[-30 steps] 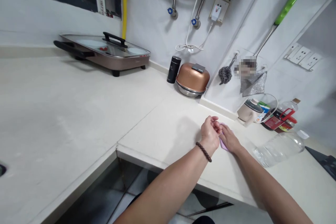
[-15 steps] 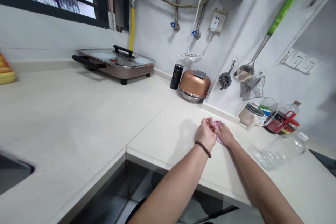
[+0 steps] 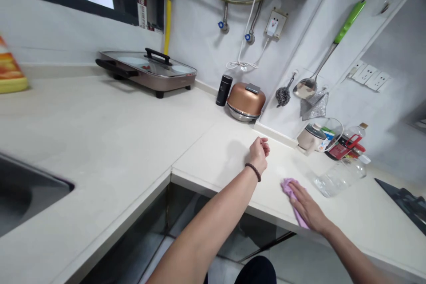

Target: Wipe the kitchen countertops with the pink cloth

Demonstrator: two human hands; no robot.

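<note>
Near the front edge of the white counter (image 3: 133, 128), my right hand (image 3: 308, 206) presses down on a crumpled pink-purple cloth (image 3: 289, 187), its fingers laid over it. Part of the cloth sticks out on the left and below the palm. My left hand (image 3: 258, 153), with a dark beaded bracelet (image 3: 253, 171) at the wrist, is at the counter further back and to the left. Its fingers are curled in loosely and I see nothing in them. To the right of the cloth lies a clear plastic bottle (image 3: 341, 176) on its side.
A lidded electric pan (image 3: 149, 71), a black flask (image 3: 224, 91) and a copper-coloured bowl (image 3: 246, 100) stand along the wall. A scrubber (image 3: 283, 96) and a green-handled ladle (image 3: 306, 88) hang on the right. A sink (image 3: 40, 195) is at left, bottles (image 3: 339, 147) at right.
My right hand has moved with the cloth toward the counter's front edge, away from my left hand. The two hands were side by side before. The view has shifted slightly.
</note>
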